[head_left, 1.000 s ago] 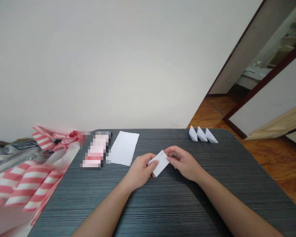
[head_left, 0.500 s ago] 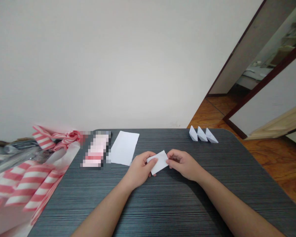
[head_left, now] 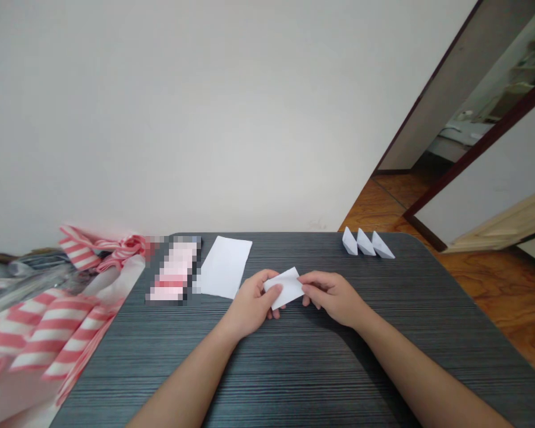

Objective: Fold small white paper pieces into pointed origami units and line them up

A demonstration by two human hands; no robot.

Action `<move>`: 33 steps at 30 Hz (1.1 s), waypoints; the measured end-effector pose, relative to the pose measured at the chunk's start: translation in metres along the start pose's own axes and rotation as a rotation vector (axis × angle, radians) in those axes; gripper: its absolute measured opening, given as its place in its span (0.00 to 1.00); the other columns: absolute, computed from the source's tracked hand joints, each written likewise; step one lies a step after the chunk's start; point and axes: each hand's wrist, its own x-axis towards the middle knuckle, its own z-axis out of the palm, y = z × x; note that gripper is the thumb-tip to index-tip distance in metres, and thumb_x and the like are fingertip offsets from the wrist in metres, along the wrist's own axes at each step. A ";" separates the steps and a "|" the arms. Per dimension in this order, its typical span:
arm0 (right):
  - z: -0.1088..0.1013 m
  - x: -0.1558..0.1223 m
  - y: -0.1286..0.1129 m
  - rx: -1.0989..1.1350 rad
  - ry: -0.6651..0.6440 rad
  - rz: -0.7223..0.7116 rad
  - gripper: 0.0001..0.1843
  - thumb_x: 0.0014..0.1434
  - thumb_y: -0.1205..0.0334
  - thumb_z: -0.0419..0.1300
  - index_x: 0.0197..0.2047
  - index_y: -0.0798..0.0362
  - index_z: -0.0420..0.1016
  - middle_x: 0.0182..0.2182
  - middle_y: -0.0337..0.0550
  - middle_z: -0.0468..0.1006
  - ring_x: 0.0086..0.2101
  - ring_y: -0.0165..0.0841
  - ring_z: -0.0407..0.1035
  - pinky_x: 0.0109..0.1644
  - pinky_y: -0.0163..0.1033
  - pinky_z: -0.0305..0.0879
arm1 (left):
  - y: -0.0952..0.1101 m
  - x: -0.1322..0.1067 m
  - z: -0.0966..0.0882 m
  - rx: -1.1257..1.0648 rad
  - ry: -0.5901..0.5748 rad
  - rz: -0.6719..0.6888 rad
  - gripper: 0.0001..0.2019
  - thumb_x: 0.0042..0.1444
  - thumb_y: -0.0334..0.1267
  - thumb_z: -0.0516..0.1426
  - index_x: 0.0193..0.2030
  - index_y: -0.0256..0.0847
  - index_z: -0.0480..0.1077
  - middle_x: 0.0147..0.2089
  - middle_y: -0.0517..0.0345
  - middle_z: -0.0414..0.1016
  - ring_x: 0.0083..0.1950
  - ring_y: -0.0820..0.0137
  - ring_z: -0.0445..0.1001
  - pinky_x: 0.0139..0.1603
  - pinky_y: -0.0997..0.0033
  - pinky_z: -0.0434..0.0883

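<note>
A small folded white paper [head_left: 289, 288] is held over the middle of the dark table. My left hand [head_left: 254, 303] grips its left side, thumb on top and fingers underneath. At the paper's right edge, my right hand [head_left: 330, 295] pinches it between thumb and index finger. A stack of white paper sheets [head_left: 225, 267] lies beyond my left hand. Three folded paper boats [head_left: 365, 242] stand in a row at the far right of the table.
The dark wood-grain table [head_left: 267, 374] meets a pale wall [head_left: 232, 119] at its far edge. A pixelated flat item [head_left: 175, 270] lies at the far left. Red-and-white striped cloth [head_left: 53, 327] is heaped left of the table. A doorway with wooden floor [head_left: 396, 196] is at right.
The paper has tilted slightly and risen a little at its upper edge. My right fingers have shifted along its right edge. The other things have stayed in place.
</note>
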 end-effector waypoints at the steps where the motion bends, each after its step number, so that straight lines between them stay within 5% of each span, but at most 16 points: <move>1: 0.000 0.000 0.000 0.000 -0.003 0.001 0.12 0.59 0.59 0.54 0.43 0.54 0.74 0.22 0.40 0.74 0.20 0.27 0.62 0.24 0.32 0.60 | 0.000 0.000 0.000 -0.007 0.003 0.001 0.13 0.57 0.45 0.51 0.43 0.37 0.64 0.25 0.60 0.71 0.20 0.76 0.69 0.19 0.80 0.62; 25: 0.001 0.000 0.003 -0.125 -0.005 -0.091 0.09 0.56 0.62 0.58 0.41 0.51 0.75 0.30 0.40 0.72 0.26 0.29 0.65 0.30 0.34 0.61 | -0.001 0.001 0.001 -0.145 -0.036 0.035 0.16 0.60 0.46 0.47 0.46 0.36 0.61 0.20 0.60 0.70 0.18 0.75 0.66 0.19 0.79 0.60; 33: 0.003 0.000 0.002 -0.159 -0.025 -0.103 0.07 0.55 0.63 0.59 0.39 0.52 0.73 0.30 0.40 0.72 0.27 0.29 0.64 0.31 0.35 0.61 | -0.002 0.000 0.003 -0.028 -0.005 0.008 0.13 0.56 0.41 0.53 0.46 0.39 0.58 0.17 0.67 0.65 0.16 0.78 0.61 0.16 0.82 0.57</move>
